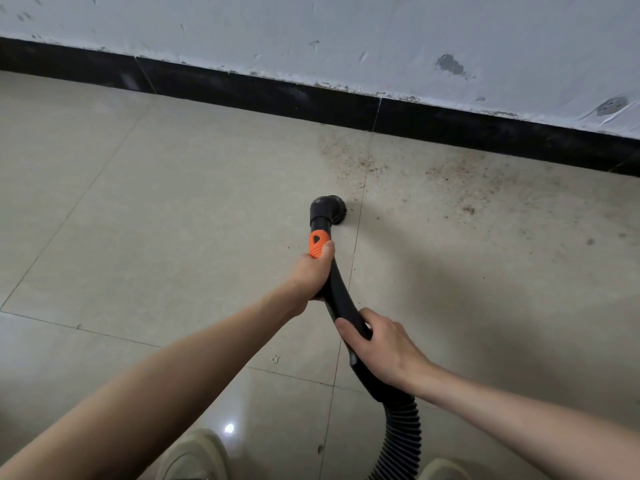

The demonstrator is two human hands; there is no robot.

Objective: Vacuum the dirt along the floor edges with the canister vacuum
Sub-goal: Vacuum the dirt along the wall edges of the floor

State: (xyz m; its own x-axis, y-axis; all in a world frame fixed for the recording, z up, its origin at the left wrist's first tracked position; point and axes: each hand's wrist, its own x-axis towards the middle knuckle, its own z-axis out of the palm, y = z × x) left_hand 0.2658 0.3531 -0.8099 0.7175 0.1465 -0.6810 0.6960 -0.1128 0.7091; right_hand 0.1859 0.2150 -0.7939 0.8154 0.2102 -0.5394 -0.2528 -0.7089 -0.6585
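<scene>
Along the far side of the tiled floor (pixel 145 209) runs the black skirting board (pixel 263 90), under a scuffed pale wall (pixel 346 26); every place below is given from that skirting. Just on the near side of it, towards its right half, lies the dirt (pixel 367 164): a reddish-brown scatter that touches the foot of the skirting and spreads right and nearward in thinner patches (pixel 460 199). Left of that scatter the strip of floor beside the skirting looks largely free of grit.

Nearer than the dirt, well short of the skirting, sits the round brush nozzle (pixel 334 209), down at the floor beside a tile joint. From it the curved black wand (pixel 341 296) runs back towards the person, so its long axis points roughly at the skirting, and the dirt lies ahead of the nozzle and to its right. The ribbed hose (pixel 403 431) trails off from the wand's near end, away from the skirting; the canister itself is out of view.

Left hand (pixel 310 271) is the one closer to the skirting, fingers wrapped round the wand just behind the orange collar (pixel 318 242). Right hand (pixel 379 348) clasps the wand lower down, thumb over the top.

By my reading, the next sweep calls for a push forward and rightward. Nothing stands between nozzle and dirt. Two pale shoes (pixel 194 455) show at the near edge.
</scene>
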